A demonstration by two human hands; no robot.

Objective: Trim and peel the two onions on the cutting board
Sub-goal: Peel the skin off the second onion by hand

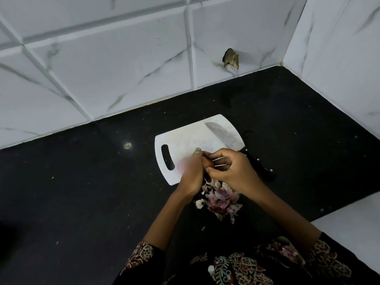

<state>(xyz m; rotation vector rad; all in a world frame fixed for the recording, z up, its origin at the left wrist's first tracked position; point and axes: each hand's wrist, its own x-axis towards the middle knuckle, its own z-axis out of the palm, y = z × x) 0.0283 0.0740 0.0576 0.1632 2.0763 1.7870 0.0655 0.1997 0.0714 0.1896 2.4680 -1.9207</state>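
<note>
A white cutting board (185,138) lies on the black counter. My left hand (192,171) and my right hand (232,167) meet over its near right corner, both gripping a brown-skinned onion (208,163), which shows only between the fingers. My right fingers pinch at its skin. A pale pink peeled onion (181,165) lies on the board, half hidden behind my left hand. A knife rests on the board's right side, its blade (221,133) toward the wall and its black handle (259,165) off the board behind my right hand.
A heap of pink and white onion skins (219,199) lies on the black counter (82,182) under my wrists, just off the board's near edge. White marble-look tiled walls close the back and right. A white surface (353,221) borders the counter at the right.
</note>
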